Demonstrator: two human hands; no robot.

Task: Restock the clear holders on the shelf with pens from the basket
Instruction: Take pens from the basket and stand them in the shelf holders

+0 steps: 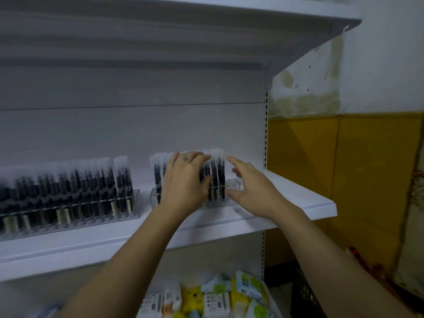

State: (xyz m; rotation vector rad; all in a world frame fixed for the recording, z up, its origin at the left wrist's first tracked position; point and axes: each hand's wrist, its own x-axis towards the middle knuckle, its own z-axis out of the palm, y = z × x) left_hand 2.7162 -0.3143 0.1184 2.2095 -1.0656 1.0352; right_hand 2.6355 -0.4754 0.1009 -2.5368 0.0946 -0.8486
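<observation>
Two clear holders stand on the white shelf (pixel 298 198). The left holder (pixel 135 203) is packed with several black pens in clear sleeves. The right holder (pixel 234 188) holds several packaged pens (pixel 218 173), and its right end shows bare slots. My left hand (pixel 185 180) lies over the front of those pens, fingers curled across their tops and thumb against their front. My right hand (pixel 250 184) hovers at the holder's right end with fingers spread and nothing in it. No basket is clearly visible.
An upper shelf (pixel 298 31) overhangs the work area. Below the pen shelf lie several small white, yellow and green packets (pixel 218 297). A dark crate (pixel 305 292) sits on the floor at the right, beside a yellow wall panel (pixel 344 168).
</observation>
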